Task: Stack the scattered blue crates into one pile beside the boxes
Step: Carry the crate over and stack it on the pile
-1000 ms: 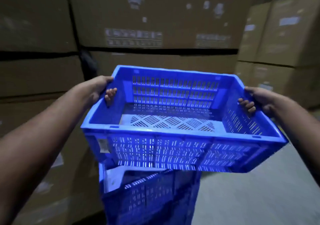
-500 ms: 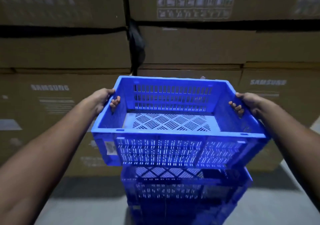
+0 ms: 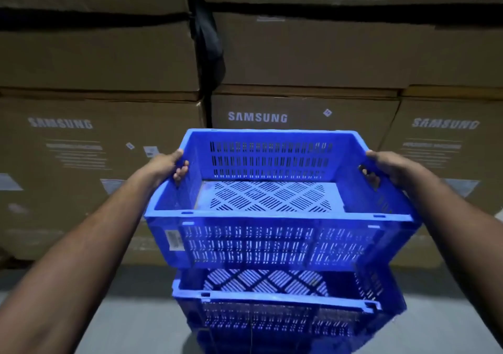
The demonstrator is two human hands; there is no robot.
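Person stands facing the wall of cardboard boxes (image 3: 313,51), both arms out. Left hand (image 3: 166,164) is wrapped on the left end wall of the top blue crate (image 3: 272,212), fingers curled through the handle slot to the inside. Right hand (image 3: 386,164) sits on the right end rim by the handle cutout; fingers there mostly hidden, but it looks closed on the wall. So both hands are holding that one crate, one at each short end, and it is empty.

Crate's long axis runs 9 to 3 o'clock, roughly parallel to the box wall. It hangs close to level, near side maybe a touch lower.

Key relation: the lower crate (image 3: 277,310), top of the pile on the grey floor (image 3: 122,313), lies straight below the held one and a bit toward 6 o'clock, same long axis. A strip of its slotted base shows under the held crate's near wall, so the two seem apart, not seated yet; exact gap hard to tell. The lower crate also looks shifted a little toward 3 o'clock.

Both hands equally far from the pile, neither leads. My read: the next move is a straight drop, with a small pull toward 6 o'clock and a nudge right so the rims line up. Risk is a corner catching the lower rim and sitting skewed.
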